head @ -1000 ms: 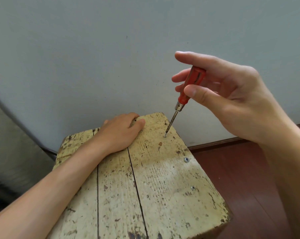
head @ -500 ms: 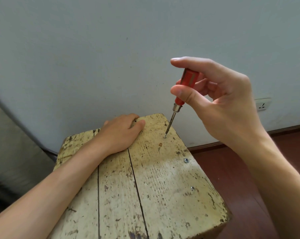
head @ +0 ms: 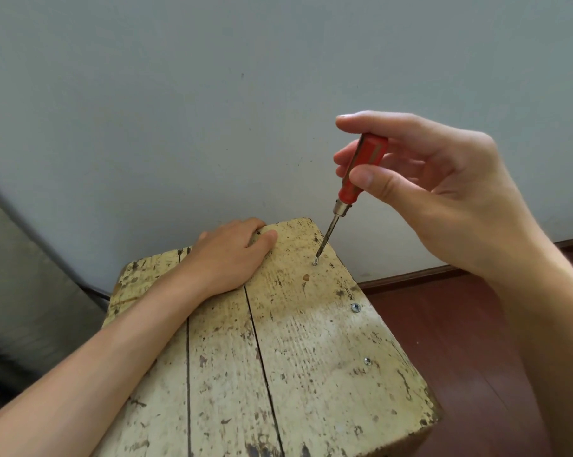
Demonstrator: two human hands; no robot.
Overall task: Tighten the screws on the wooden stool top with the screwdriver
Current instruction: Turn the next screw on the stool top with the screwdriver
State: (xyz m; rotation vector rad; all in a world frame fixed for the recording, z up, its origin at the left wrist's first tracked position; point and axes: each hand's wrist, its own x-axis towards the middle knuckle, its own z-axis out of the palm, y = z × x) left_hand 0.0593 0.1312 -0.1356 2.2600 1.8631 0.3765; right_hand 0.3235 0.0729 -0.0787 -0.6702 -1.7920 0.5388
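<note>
A worn, pale-yellow wooden stool top point(head: 311, 357) made of planks fills the lower middle. My right hand point(head: 443, 199) grips the red handle of a small screwdriver point(head: 354, 179) between thumb and fingers. Its metal tip stands, slightly tilted, on a raised screw point(head: 315, 260) near the top's far right corner. My left hand point(head: 232, 255) lies flat, palm down, on the far edge of the stool top, left of that screw. Two more screws sit flush along the right edge, one point(head: 355, 307) farther and one point(head: 366, 360) nearer.
A plain grey wall point(head: 212, 110) rises right behind the stool. A brown skirting board point(head: 420, 277) and dark red floor point(head: 469, 351) lie to the right. A grey, blurred object point(head: 21, 291) stands at the left.
My right hand has rolled the red handle between its fingers while the tip stayed on the far screw. My left hand has not moved.
</note>
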